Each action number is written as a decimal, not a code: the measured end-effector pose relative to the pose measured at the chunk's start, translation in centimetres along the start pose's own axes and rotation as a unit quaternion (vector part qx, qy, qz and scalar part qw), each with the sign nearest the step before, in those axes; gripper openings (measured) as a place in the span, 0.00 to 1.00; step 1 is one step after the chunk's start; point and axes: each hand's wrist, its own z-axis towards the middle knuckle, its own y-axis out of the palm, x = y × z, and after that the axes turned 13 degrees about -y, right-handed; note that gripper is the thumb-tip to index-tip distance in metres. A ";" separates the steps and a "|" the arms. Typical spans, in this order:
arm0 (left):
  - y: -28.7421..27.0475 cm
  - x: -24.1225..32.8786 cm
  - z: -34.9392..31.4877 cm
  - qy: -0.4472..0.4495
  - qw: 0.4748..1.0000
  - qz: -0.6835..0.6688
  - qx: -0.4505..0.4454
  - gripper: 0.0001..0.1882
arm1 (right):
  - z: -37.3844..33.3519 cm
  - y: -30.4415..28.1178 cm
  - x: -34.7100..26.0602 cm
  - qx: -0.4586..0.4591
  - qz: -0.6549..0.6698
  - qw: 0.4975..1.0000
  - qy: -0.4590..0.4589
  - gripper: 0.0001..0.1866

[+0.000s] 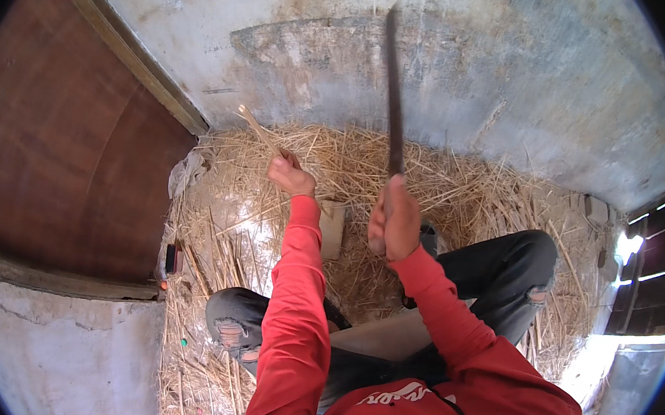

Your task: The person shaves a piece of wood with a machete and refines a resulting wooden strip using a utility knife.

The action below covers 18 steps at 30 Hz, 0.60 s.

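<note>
My left hand (292,173) is closed around a short pale wooden stick (258,127), which slants up and to the left, its far end light and cut or split. In my right hand (398,216) is a long dark machete (394,95), gripped by its handle, the narrow blade raised almost straight up before the wall. Stick and blade are well apart. Between my hands and a little nearer stands a pale block (333,227) on the straw; its kind is hard to tell.
Straw and split sticks (465,188) cover the ground. A stained plaster wall (542,70) rises ahead, a brown door (67,152) at left. Both my knees (512,267) are bent outward. A small dark object (172,259) lies by the door; slatted dark boards (654,266) are at right.
</note>
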 end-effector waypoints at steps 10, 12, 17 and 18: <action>0.1 -1.1 1.0 -0.002 1.000 -0.011 0.006 0.38 | -10.8 -8.5 17.5 -0.047 -0.221 0.952 0.206 0.30; -0.6 -1.0 0.9 -0.027 1.000 -0.009 0.013 0.37 | -8.5 -4.9 11.3 -0.008 -0.178 0.935 0.306 0.30; -1.2 -0.6 1.0 -0.003 1.000 -0.010 0.005 0.34 | -2.5 0.9 0.6 -0.062 0.024 0.998 -0.021 0.27; -1.4 -0.6 0.9 -0.004 1.000 -0.008 0.006 0.33 | -2.5 0.8 1.1 -0.063 0.039 0.994 -0.085 0.26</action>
